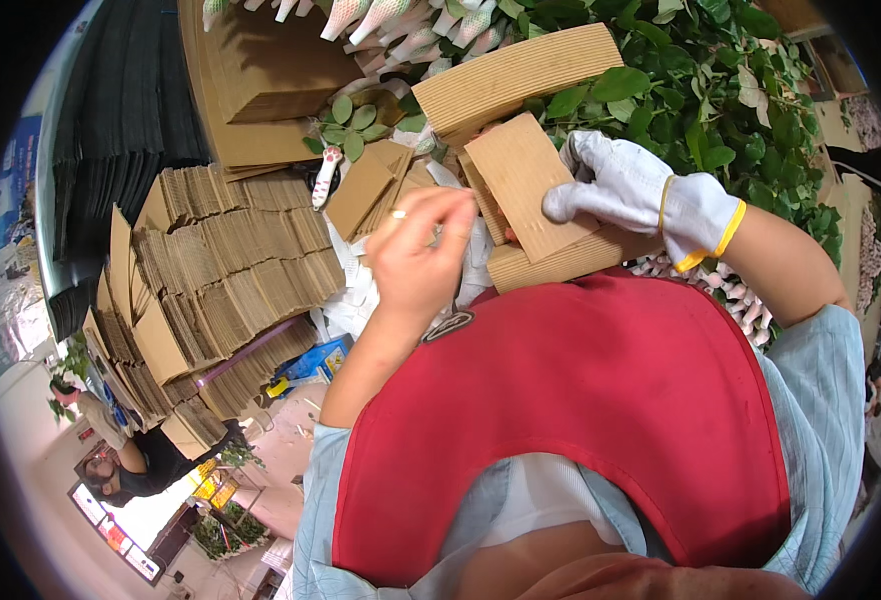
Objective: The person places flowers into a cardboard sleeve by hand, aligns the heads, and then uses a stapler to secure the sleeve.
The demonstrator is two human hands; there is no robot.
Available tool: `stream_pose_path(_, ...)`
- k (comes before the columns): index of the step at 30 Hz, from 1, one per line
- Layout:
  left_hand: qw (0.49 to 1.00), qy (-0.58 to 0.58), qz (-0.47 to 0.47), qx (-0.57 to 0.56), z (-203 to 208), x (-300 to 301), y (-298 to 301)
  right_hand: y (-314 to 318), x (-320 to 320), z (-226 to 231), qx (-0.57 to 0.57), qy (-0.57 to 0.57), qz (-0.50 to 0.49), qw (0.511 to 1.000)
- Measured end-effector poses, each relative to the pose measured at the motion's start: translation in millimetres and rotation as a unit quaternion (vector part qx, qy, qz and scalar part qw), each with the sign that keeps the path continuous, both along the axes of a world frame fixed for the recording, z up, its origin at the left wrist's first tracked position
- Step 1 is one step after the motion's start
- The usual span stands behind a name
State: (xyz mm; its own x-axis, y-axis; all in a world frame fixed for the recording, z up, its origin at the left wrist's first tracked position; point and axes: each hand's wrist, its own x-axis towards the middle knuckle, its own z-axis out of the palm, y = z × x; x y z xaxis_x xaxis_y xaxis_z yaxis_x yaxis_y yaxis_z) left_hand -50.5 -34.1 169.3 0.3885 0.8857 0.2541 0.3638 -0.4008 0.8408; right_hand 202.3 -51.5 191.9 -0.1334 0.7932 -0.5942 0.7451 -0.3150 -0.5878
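Note:
My right hand (626, 185), in a white knit glove with a yellow cuff, grips a small tan cardboard piece (526, 180), thumb on its face. Behind and below that piece are strips of ribbed corrugated cardboard, an upper strip (521, 80) and a lower strip (551, 262). A bit of orange-pink shows between the pieces; what it is stays mostly hidden. My left hand (421, 245), bare with a ring, is just left of the cardboard. Its fingers are curled and pressed together, slightly blurred; anything in them is hidden.
Stacks of cardboard pieces (231, 260) stand at left, beside black sheets (131, 110). A white handle with a paw print (327, 178) lies among cardboard and white scraps. Leafy stems (701, 90) and net-sleeved flower heads (411, 30) fill the far side. Another person (126, 470) is at lower left.

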Motion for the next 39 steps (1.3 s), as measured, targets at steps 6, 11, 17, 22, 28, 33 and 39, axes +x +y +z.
stream_pose_path(6,0.966,0.151,-0.202,0.059,-28.0,35.9,14.2,6.2,-3.2,-29.0,0.069,-0.023,0.062,0.995)
stream_pose_path(11,0.910,0.301,-0.273,0.079,-32.6,41.8,10.2,-2.8,-27.3,4.8,0.212,-0.262,0.233,0.913)
stream_pose_path(17,0.902,0.334,-0.262,0.083,-55.6,41.7,7.5,12.8,-10.2,7.6,0.267,-0.125,0.198,0.935)
stream_pose_path(22,0.910,0.274,-0.248,0.189,-47.3,42.7,11.5,89.3,3.6,15.2,0.353,-0.190,0.166,0.901)
stream_pose_path(28,0.860,0.375,-0.090,0.334,-42.3,44.5,-6.5,5.2,-34.1,-54.7,0.412,-0.269,0.265,0.829)
stream_pose_path(33,0.915,0.334,-0.208,0.093,-47.7,35.1,29.7,-28.1,-20.6,5.0,0.283,-0.013,0.224,0.933)
stream_pose_path(39,0.937,0.249,-0.198,0.144,-66.5,23.9,11.3,-98.4,-57.6,-26.7,0.621,-0.182,0.160,0.745)
